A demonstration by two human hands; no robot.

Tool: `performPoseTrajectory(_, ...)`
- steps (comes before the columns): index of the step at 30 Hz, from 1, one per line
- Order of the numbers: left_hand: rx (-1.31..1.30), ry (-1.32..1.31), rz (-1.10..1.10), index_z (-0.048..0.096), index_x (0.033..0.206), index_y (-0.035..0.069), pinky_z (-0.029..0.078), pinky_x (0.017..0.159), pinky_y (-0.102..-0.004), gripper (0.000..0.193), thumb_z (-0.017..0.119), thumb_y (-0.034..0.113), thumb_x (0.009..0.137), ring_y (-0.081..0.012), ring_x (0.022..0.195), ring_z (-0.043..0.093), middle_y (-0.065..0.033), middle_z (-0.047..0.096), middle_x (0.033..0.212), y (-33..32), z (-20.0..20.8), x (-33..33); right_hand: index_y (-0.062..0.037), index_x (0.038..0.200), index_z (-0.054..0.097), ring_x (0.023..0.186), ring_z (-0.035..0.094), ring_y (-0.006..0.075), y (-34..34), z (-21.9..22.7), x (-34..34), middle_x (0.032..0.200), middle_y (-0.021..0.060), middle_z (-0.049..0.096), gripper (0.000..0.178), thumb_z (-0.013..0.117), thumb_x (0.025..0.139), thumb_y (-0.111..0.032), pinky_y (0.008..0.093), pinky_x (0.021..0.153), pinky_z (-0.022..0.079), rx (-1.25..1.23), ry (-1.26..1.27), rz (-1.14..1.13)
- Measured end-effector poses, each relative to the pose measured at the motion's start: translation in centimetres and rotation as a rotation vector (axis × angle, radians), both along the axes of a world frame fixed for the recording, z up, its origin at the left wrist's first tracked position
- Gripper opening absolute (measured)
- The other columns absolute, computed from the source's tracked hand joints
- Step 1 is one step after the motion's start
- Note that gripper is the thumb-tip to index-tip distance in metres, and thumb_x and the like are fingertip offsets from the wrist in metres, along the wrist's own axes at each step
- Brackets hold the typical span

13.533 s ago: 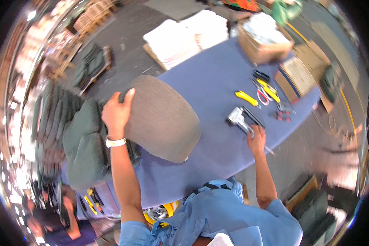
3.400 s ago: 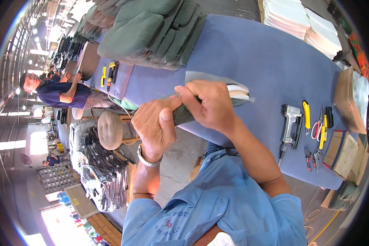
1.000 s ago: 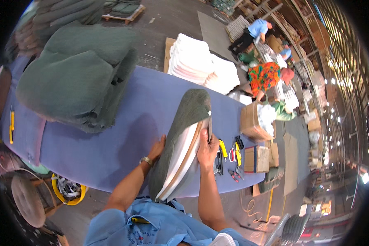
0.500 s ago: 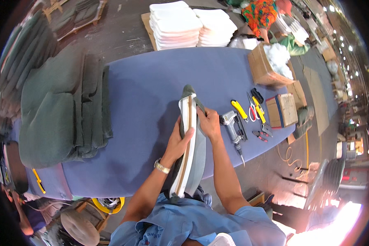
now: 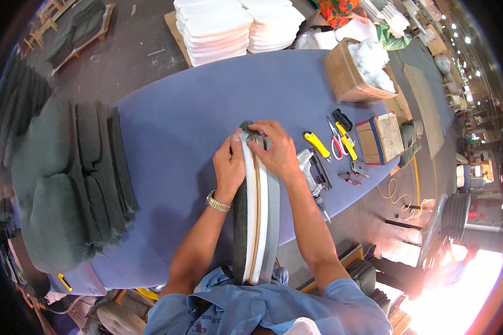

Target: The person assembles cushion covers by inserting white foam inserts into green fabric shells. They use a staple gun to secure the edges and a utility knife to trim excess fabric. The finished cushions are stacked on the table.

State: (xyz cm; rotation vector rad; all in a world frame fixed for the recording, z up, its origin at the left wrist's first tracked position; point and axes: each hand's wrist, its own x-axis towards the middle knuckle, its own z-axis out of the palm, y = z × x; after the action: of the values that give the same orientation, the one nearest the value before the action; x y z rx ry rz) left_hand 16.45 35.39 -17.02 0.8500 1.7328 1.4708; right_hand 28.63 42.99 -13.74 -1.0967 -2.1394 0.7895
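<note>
A padded seat panel (image 5: 255,206) stands on edge between my forearms, its near end against my blue shirt. Its edge shows white foam, a thin brown board layer and a grey side, with dark green fabric (image 5: 240,223) along the left face. My left hand (image 5: 229,166) grips the far end from the left, thumb on the white foam. My right hand (image 5: 276,151) pinches the fabric over the far tip, fingers curled across the top and thumb on the edge. Part of the fabric is hidden under the fingers.
Dark green cushion covers (image 5: 56,184) are stacked at left on the blue table (image 5: 173,111). To the right lie a pneumatic stapler (image 5: 313,173), a yellow cutter (image 5: 317,145), red-handled scissors (image 5: 337,144) and pliers (image 5: 350,178). A carton of white stuffing (image 5: 343,78) stands behind.
My left hand has slid from the panel's middle up to its far end. My right hand has moved from the right side over the tip, onto the fabric. The view has shifted slightly.
</note>
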Motion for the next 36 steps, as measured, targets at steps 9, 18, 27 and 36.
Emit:
performPoseTrajectory(9,0.185,-0.022,0.158,0.072,0.118,-0.005,0.054,0.091,-0.0364,0.039,0.054,0.029,0.109,-0.0269,0.107,0.071,-0.0191,0.075,0.115,0.1,0.8,0.5,-0.0007,0.101,0.076,0.094,0.07,0.0222,0.1,-2.6,-2.2,0.106,0.0116,0.074,0.011,0.075,0.091,-0.005,0.0335,0.082,0.056,-0.117,0.337,-0.118)
performPoseTrajectory(18,0.295,0.12,0.221,0.073,0.111,-0.007,0.054,0.097,-0.0383,0.031,0.055,0.018,0.109,-0.0266,0.111,0.069,-0.019,0.073,0.117,-0.9,0.5,0.8,-0.0003,0.099,0.072,0.101,0.068,0.0205,-1.7,-5.3,-4.3,0.105,0.0145,0.075,0.015,0.069,0.101,-0.015,0.0347,0.09,0.053,-0.324,0.829,-0.106)
performPoseTrajectory(27,0.277,0.275,0.066,0.074,0.109,-0.007,0.054,0.105,-0.0447,0.024,0.057,0.01,0.104,-0.0359,0.117,0.07,-0.0211,0.074,0.115,-2.0,1.4,1.0,-0.0022,0.096,0.063,0.092,0.064,0.0173,-2.4,-6.4,-3.5,0.099,0.0141,0.069,0.018,0.066,0.103,-0.018,0.0324,0.085,0.052,-0.538,1.121,-0.021)
performPoseTrajectory(36,0.289,-0.244,-0.096,0.065,0.132,-0.004,0.047,0.111,-0.0425,0.042,0.046,0.027,0.112,-0.0306,0.127,0.062,-0.0197,0.068,0.132,-0.2,0.4,-2.2,-0.006,0.094,0.059,0.093,0.062,0.0171,-1.4,-6.3,-1.9,0.1,0.0115,0.067,0.016,0.063,0.105,-0.017,0.0333,0.086,0.05,-0.548,1.095,-0.01)
